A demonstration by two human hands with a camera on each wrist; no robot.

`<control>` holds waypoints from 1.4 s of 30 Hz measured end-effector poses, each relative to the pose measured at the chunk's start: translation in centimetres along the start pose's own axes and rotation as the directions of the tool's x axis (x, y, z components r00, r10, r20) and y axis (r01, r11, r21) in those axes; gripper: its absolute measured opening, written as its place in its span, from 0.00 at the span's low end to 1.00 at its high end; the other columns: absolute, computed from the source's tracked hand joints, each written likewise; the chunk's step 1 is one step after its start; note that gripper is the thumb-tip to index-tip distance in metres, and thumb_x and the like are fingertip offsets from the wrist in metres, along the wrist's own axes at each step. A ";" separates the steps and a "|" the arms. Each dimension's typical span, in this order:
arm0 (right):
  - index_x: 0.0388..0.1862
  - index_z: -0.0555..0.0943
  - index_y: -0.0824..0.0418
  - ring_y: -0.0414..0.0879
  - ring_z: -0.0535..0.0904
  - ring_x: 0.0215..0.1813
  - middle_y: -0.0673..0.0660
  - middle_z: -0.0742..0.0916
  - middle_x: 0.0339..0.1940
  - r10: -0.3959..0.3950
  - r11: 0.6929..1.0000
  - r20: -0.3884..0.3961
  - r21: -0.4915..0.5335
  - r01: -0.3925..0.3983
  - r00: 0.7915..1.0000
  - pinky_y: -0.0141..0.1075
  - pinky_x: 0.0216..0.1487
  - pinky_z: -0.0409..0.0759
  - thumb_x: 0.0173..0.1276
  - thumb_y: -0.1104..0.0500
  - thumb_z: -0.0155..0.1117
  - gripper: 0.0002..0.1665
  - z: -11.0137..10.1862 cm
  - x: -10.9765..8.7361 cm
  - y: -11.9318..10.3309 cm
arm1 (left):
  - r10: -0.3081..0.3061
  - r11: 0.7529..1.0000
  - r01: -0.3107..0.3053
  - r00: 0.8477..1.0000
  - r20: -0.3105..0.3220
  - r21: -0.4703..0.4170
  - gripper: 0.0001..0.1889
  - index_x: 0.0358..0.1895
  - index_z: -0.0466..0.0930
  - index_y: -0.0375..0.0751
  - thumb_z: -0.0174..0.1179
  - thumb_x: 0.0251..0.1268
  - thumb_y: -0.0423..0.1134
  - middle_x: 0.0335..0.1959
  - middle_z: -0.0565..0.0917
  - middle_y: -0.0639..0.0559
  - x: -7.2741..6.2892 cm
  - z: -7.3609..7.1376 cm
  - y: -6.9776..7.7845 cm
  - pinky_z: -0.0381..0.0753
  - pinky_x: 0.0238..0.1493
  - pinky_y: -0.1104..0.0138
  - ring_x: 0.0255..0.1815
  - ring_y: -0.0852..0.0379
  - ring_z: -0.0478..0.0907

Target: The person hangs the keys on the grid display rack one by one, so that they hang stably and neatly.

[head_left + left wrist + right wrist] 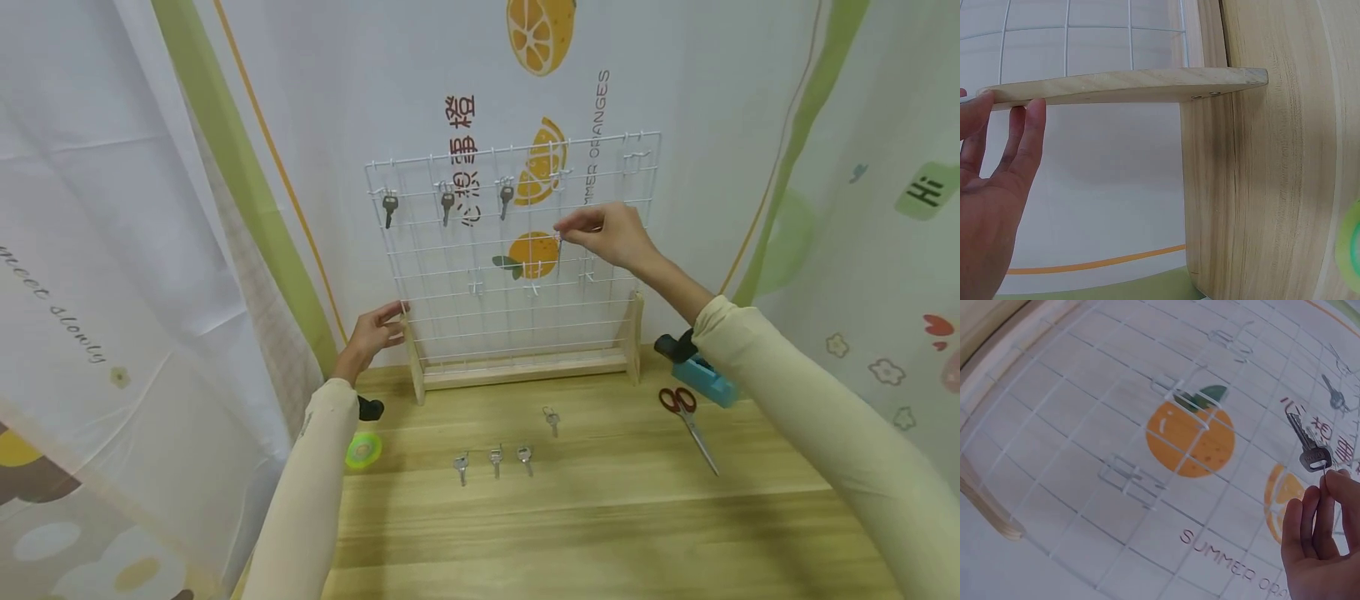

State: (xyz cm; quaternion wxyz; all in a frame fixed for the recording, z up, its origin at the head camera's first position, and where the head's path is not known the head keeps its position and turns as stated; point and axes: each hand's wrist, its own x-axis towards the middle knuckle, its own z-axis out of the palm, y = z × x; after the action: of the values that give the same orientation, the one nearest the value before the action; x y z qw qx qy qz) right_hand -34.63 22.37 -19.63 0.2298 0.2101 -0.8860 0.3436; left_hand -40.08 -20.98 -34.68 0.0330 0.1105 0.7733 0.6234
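A white wire grid rack (517, 242) stands upright in a wooden base, with three keys such as this one (389, 208) hanging from hooks along its upper left. My right hand (611, 237) pinches a key (1316, 453) by its ring in front of the grid, apart from the hanging ones. At the rack's left end, my left hand (373, 335) holds the top of the wooden upright (1129, 84) between thumb and fingers. On the table below lie three keys in a row, the middle one (496, 460) among them, and a single key (552, 421) nearer the base.
White wire hooks (532, 287) sit lower on the grid, and another hook (636, 158) at upper right. Red-handled scissors (686, 417) and a blue tape dispenser (705, 382) lie right. A yellow-green ring (363, 450) lies left. Printed curtains (315, 92) surround the table.
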 end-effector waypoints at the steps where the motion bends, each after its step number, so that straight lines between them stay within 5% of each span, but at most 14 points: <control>1: 0.51 0.91 0.61 0.54 0.89 0.47 0.60 0.92 0.46 0.002 1.000 -0.013 0.005 -0.002 1.000 0.20 0.36 0.79 0.73 0.60 0.71 0.11 -0.3 0.2 -0.2 | 0.001 1.000 -0.001 1.000 0.000 0.000 0.29 0.81 0.61 0.39 0.50 0.81 0.25 0.82 0.61 0.43 0.0 0.0 -0.1 0.74 0.73 0.50 0.79 0.43 0.64; 13: 0.51 0.91 0.61 0.28 0.83 0.39 0.58 0.92 0.49 0.034 0.998 -0.211 0.067 -0.020 0.977 0.21 0.39 0.80 0.73 0.58 0.71 0.12 -3.1 2.1 -2.0 | -0.002 1.000 0.002 1.000 0.013 0.001 0.29 0.82 0.60 0.39 0.49 0.82 0.26 0.83 0.60 0.44 0.3 -0.3 -0.4 0.73 0.74 0.49 0.79 0.42 0.62; 23: 0.52 0.91 0.60 0.30 0.84 0.39 0.56 0.92 0.50 0.064 0.997 -0.287 0.053 -0.051 0.956 0.23 0.38 0.78 0.75 0.57 0.69 0.12 -3.5 3.3 -2.2 | 0.017 1.000 -0.017 1.000 0.017 0.003 0.29 0.81 0.61 0.38 0.50 0.81 0.25 0.82 0.61 0.43 0.0 -0.3 -0.3 0.73 0.74 0.49 0.79 0.42 0.63; 36: 0.53 0.90 0.60 0.37 0.84 0.41 0.58 0.91 0.51 0.117 0.992 -0.288 0.087 -0.096 0.950 0.24 0.39 0.78 0.75 0.59 0.69 0.13 -2.1 4.0 -1.8 | 0.014 1.000 -0.014 1.000 0.020 0.019 0.30 0.82 0.58 0.36 0.50 0.82 0.25 0.81 0.62 0.42 0.0 -0.2 -0.2 0.76 0.72 0.51 0.78 0.42 0.64; 42: 0.55 0.90 0.61 0.46 0.87 0.51 0.60 0.91 0.53 0.129 0.990 -0.282 0.092 -0.107 0.951 0.26 0.49 0.84 0.74 0.59 0.70 0.13 -1.5 4.4 -1.6 | 0.019 1.000 -0.019 1.000 0.020 0.019 0.29 0.81 0.59 0.36 0.50 0.82 0.26 0.82 0.62 0.41 0.1 -0.3 -0.3 0.76 0.72 0.51 0.79 0.42 0.64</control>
State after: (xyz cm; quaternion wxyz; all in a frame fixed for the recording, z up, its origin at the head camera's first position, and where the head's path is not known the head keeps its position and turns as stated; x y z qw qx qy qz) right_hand -36.89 21.39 -15.42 0.3271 0.1133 -0.8404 0.4169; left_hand -40.22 -21.28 -34.90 0.0337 0.1245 0.7779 0.6150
